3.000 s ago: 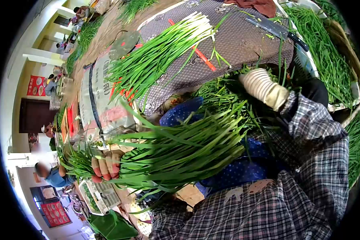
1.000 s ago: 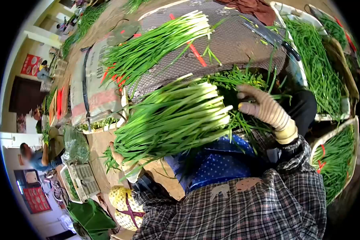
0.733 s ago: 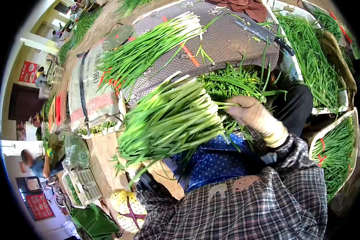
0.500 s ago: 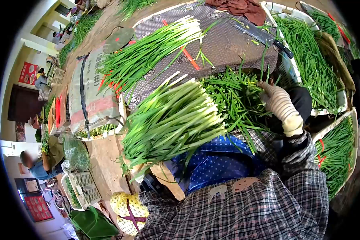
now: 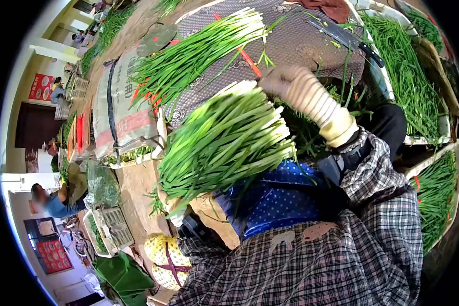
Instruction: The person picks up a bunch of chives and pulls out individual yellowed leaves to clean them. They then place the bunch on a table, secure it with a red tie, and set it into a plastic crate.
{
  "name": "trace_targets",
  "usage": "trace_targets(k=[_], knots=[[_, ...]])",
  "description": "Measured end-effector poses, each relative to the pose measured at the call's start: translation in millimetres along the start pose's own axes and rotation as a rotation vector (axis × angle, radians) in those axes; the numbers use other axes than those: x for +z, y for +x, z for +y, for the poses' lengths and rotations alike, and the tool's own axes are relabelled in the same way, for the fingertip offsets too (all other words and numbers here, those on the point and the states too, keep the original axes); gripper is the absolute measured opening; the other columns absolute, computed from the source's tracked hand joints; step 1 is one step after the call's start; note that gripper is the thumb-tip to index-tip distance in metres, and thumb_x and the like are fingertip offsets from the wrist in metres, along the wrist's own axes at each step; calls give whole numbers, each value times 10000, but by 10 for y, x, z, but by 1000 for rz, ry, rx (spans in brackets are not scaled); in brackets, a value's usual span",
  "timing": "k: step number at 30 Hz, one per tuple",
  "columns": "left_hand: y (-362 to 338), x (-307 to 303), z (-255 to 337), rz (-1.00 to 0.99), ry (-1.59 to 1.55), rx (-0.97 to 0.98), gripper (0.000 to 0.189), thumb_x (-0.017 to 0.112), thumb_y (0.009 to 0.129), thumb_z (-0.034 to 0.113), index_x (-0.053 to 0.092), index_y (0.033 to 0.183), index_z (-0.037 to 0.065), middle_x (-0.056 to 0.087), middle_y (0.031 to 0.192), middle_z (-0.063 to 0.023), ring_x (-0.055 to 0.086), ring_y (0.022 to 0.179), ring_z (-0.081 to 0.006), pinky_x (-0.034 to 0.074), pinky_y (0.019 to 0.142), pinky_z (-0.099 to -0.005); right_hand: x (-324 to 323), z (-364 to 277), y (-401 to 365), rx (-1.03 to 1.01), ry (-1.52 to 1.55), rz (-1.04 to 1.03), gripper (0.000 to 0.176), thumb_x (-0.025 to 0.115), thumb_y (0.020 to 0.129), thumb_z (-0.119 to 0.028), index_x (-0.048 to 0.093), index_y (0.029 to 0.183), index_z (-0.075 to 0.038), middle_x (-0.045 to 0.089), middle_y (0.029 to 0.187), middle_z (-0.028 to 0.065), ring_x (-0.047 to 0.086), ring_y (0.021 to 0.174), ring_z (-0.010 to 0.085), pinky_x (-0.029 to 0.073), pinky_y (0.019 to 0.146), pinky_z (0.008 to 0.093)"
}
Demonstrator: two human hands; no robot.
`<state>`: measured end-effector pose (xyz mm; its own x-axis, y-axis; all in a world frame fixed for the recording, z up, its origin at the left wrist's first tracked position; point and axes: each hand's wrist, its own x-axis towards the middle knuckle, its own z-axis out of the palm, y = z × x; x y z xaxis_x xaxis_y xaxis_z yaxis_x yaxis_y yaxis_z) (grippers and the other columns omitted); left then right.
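Observation:
My left hand (image 5: pixel 172 205) is mostly hidden under the leafy end of a large bunch of green stalks (image 5: pixel 224 140), which it holds over my lap. Beside the bunch's white ends is my right hand (image 5: pixel 296 92), in a striped glove. Its fingers are smeared by motion, so their closure and contact with the stalks cannot be made out. A second bunch (image 5: pixel 199 56) lies on the patterned cloth (image 5: pixel 301 56), across a red strip (image 5: pixel 247 62). Loose green leaves (image 5: pixel 303 127) show below my right forearm.
A black-handled knife (image 5: pixel 344 41) lies near the cloth's right edge. White crates (image 5: pixel 382 76) of greens stand at the right. A printed sack (image 5: pixel 125 102) is at the left, a yellow-patterned bundle (image 5: pixel 163 260) lower left. A person in blue (image 5: pixel 61 204) is in the left background.
My right hand has moved left and up, from the loose leaves to the held bunch's white ends. The bunch remains in my left hand. The view has shifted slightly.

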<state>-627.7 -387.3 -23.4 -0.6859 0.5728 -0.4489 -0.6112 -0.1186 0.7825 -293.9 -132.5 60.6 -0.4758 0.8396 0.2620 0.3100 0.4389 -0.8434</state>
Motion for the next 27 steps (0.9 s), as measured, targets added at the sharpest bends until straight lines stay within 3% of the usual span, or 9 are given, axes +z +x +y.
trace_targets(k=[3, 10, 13, 14, 17, 19, 20, 23, 27], knots=[[-12, 12, 11, 11, -7, 7, 530, 475, 865, 420, 497, 1202, 11, 527, 1213, -171, 539, 1033, -333, 436, 887, -473, -460, -285, -210, 226, 79, 221, 271, 626, 818, -251, 637, 874, 15, 613, 690, 137, 607, 650, 245, 486, 634, 317], [-41, 53, 16, -12, -16, 2, 526, 476, 866, 418, 499, 1200, 12, 531, 1209, -166, 540, 1030, -330, 436, 888, -469, -181, -599, -945, 333, -112, -482, 382, 626, 815, -295, 573, 1109, -58, 626, 886, 232, 630, 823, 332, 501, 701, 378], [-148, 17, 144, -341, 69, -59, 524, 477, 866, 417, 500, 1199, 13, 533, 1207, -164, 541, 1029, -329, 436, 888, -467, 171, -336, -824, 749, 376, -522, 255, 608, 843, -265, 625, 969, -44, 544, 551, 52, 509, 450, 114, 404, 422, 247], [-189, 188, 69, 167, -84, 9, 518, 473, 875, 413, 495, 1208, 17, 532, 1206, -165, 535, 1037, -321, 421, 909, -456, 254, -315, -822, 774, 455, -546, 213, 603, 847, -251, 618, 899, -45, 517, 532, 37, 463, 420, 107, 367, 398, 244], [-200, 148, 203, 203, -39, 65, 505, 408, 908, 409, 466, 1229, 22, 500, 1246, -171, 520, 1083, -311, 461, 892, -468, 297, -346, -796, 781, 734, -536, 165, 592, 852, -186, 559, 754, -58, 436, 484, -2, 362, 367, 88, 266, 344, 247], [-261, -31, 513, -667, -533, -458, 553, 466, 889, 434, 444, 1252, 18, 490, 1251, -184, 524, 1089, -309, 455, 906, -478, 316, -251, -731, 791, 1032, -626, 146, 612, 819, -206, 565, 733, -98, 420, 470, -9, 350, 350, 107, 257, 328, 243], [-538, 382, 598, -339, -259, -220, 555, 477, 884, 434, 453, 1239, 7, 496, 1244, -185, 531, 1079, -310, 457, 906, -470, 353, -156, -659, 875, 1016, -670, 123, 607, 818, -204, 561, 731, -129, 419, 462, -11, 355, 348, 105, 253, 326, 248], [-742, 649, 589, -281, 12, 18, 537, 502, 872, 418, 493, 1189, -16, 535, 1194, -180, 552, 1044, -312, 468, 884, -459, 159, -383, -434, 709, 349, -587, 101, 582, 852, -180, 572, 801, -94, 402, 460, -35, 391, 379, 103, 281, 349, 263], [-565, 759, 298, 274, -110, 268, 517, 590, 791, 347, 509, 1193, 33, 564, 1148, -137, 557, 999, -301, 440, 878, -418, 473, 20, -191, 240, -487, -1226, 242, 595, 761, -150, 619, 984, -61, 651, 826, 94, 616, 715, 211, 490, 659, 327]])
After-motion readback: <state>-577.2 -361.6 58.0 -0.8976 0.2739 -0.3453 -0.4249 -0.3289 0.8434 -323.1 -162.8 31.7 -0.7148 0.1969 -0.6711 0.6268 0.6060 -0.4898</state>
